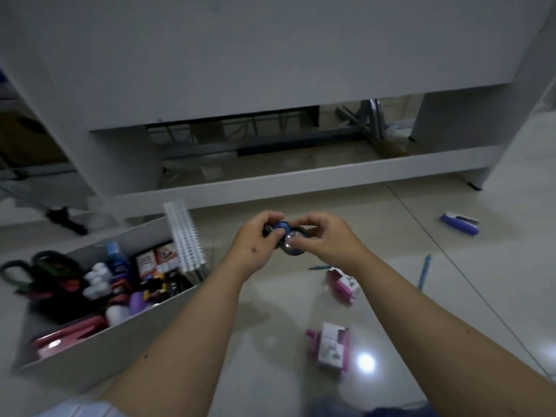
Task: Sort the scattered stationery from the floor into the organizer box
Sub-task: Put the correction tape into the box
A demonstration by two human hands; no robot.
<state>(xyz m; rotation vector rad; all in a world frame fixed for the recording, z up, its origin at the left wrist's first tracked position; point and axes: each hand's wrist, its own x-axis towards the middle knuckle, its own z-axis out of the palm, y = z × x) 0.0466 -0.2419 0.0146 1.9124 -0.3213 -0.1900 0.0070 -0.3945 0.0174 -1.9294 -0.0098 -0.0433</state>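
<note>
Both hands meet above the tiled floor, just right of the organizer box (144, 320). My left hand (255, 239) grips a dark roll with a blue label (278, 227). My right hand (325, 236) pinches a second dark tape roll (293, 243) that touches the first. The white box holds scissors, small bottles, packets and a white comb binding spine (185, 236). Scattered on the floor are two pink-and-white boxes (343, 285) (331, 349), a blue pen (424, 272), another blue pen (319, 267) half hidden behind my right wrist, and a blue stapler (458, 224).
A white desk frame with a low crossbar (301, 179) stands just beyond the hands, with metal legs and cables under it. Black scissor handles (18, 272) stick out over the box's left end. A bright light reflection (365, 362) glares on the tiles.
</note>
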